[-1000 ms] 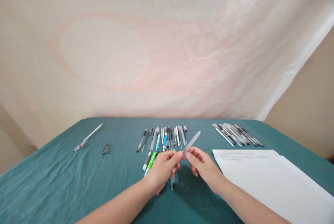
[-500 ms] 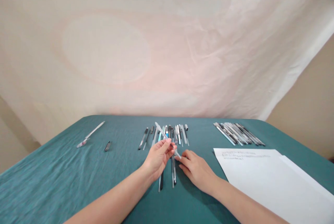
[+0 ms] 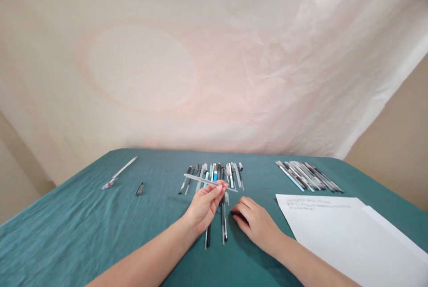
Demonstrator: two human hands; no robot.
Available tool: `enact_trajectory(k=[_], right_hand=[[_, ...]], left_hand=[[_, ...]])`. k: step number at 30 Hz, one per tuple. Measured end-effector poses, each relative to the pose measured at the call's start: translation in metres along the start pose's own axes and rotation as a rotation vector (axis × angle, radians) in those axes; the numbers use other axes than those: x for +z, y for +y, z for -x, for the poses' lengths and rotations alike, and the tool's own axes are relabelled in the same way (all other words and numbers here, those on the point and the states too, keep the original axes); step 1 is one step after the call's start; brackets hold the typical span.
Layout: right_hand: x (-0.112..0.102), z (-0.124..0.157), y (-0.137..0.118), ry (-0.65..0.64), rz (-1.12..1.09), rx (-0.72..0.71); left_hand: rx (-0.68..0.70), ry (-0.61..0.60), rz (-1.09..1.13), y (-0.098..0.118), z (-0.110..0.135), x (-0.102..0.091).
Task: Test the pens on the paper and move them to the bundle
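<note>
My left hand [image 3: 207,202] pinches a pale translucent pen [image 3: 197,179] between thumb and fingers above the middle of the table. The pen lies nearly level, its right end sticking out past my fingertips. Just below that end shows a small clear cap-like piece [image 3: 227,198]. My right hand [image 3: 256,220] rests on the cloth with curled fingers. Something dark shows under its fingertips, but I cannot tell whether it is an object or shadow. Between my hands lie a dark pen [image 3: 224,224] and a thin clear piece. Another dark pen [image 3: 208,235] is partly hidden beneath my left hand.
Behind my hands, several pens and parts [image 3: 231,175] lie in a row. More pens [image 3: 309,175] lie side by side at the right, behind written paper sheets [image 3: 321,233]. At the left are a white pen-like stick [image 3: 124,167] and a dark cap [image 3: 140,189] on the green cloth [image 3: 83,229].
The pen in my left hand has swung from a steep slant to nearly level. My right hand has drawn away from it, slightly right and down, with its fingers more curled.
</note>
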State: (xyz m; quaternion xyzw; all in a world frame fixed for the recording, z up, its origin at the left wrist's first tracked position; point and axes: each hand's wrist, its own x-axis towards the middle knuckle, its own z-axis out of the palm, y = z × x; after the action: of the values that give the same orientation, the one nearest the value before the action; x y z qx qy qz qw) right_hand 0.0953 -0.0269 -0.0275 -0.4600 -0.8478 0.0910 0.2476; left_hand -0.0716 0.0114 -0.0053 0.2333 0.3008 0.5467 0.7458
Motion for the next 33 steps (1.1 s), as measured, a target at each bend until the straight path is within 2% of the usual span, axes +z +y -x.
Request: enact_trajectory(k=[11, 13, 17, 21, 33], right_hand=[[-0.001, 0.004, 0.001, 0.071, -0.122, 0.002], [-0.001, 0.004, 0.002, 0.132, -0.226, 0.059], [-0.003, 0.004, 0.004, 0.338, -0.482, 0.188], [-0.005, 0.003, 0.006, 0.451, -0.589, 0.227], [-0.005, 0.003, 0.001, 0.449, -0.596, 0.165]], left_hand=[[-0.028, -0.026, -0.021, -0.005, 0.002, -0.002], [-0.031, -0.028, -0.022, -0.006, 0.002, -0.002], [-0.033, -0.033, -0.029, -0.007, 0.003, -0.002], [-0.034, -0.06, -0.055, -0.01, 0.004, -0.003], [-0.04, -0.085, -0.098, -0.01, 0.007, 0.0]])
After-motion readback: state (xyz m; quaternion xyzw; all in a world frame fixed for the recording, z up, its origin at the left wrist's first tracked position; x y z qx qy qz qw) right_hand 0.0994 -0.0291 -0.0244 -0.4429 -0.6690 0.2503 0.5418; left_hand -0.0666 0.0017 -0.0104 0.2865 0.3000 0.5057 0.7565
